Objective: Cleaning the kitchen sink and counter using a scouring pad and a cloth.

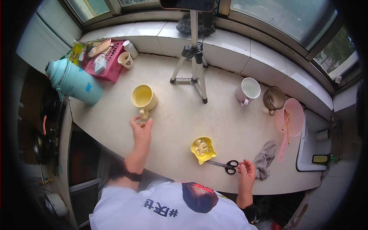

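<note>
My left hand (141,128) is at the handle of a yellow mug (144,97) that holds a pale liquid; its fingers are apart and whether they touch the handle is not clear. My right hand (247,171) hovers beside the black finger loops of a pair of scissors (227,166), with nothing seen in it. The scissors' blades point left to a small yellow bowl (203,149) of peeled garlic cloves (201,147). A crumpled grey cloth (265,159) lies just right of my right hand.
A tripod (195,66) stands at the back middle. At left are a turquoise thermos (77,82), a pink basket (112,67) and a paper cup (125,60). At right are a white mug (248,89), a brown glass mug (273,99), a pink strainer or ladle (296,120) and a sink (302,155).
</note>
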{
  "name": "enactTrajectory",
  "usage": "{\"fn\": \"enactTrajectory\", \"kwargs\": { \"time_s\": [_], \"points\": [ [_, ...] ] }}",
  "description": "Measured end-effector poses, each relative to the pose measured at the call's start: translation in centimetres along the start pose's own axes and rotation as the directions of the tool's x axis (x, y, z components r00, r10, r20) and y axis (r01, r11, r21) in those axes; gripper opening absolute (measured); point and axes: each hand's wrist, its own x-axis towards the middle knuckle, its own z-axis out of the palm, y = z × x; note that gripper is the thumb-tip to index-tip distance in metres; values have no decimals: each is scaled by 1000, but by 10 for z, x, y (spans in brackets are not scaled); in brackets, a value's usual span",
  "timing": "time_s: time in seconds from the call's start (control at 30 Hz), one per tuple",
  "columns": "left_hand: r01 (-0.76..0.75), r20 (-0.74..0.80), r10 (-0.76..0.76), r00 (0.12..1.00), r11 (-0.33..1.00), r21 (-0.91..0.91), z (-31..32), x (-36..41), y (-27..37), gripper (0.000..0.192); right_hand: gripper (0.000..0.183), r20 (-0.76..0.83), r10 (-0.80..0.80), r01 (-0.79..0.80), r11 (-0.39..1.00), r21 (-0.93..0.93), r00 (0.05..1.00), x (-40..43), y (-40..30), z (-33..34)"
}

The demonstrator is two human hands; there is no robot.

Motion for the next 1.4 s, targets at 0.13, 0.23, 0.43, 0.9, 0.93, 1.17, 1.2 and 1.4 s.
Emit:
{"fn": "enactTrajectory", "kwargs": {
  "time_s": [0.13,0.23,0.43,0.9,0.93,1.17,1.2,1.4],
  "points": [
    [212,58,-225,973,962,172,-44,31,7,46,78,270,-285,391,734,-556,920,-18,-12,61],
    [350,226,-373,900,927,135,-49,55,4,46,99,433,-410,568,308,-763,803,-21,-26,117],
    [424,486,-377,789,906,14,-41,73,-10,46,79,402,-458,565,306,-767,793,-5,-3,144],
    [172,528,-102,843,981,-86,-24,50,-49,39,71,99,-718,384,246,-890,689,118,-30,1],
    [165,528,-99,843,983,-80,-21,39,-49,39,70,113,-725,394,230,-890,680,126,-31,-6],
    [245,693,-157,704,969,-29,38,-41,-33,40,70,56,-713,314,236,-920,699,153,-33,-39],
    [284,728,-163,666,958,-46,48,-51,-33,36,70,49,-710,315,248,-916,703,143,-34,-35],
    [331,863,-203,462,943,45,130,-102,-24,35,63,72,-550,157,109,-982,832,39,-7,-56]
  ]
}}
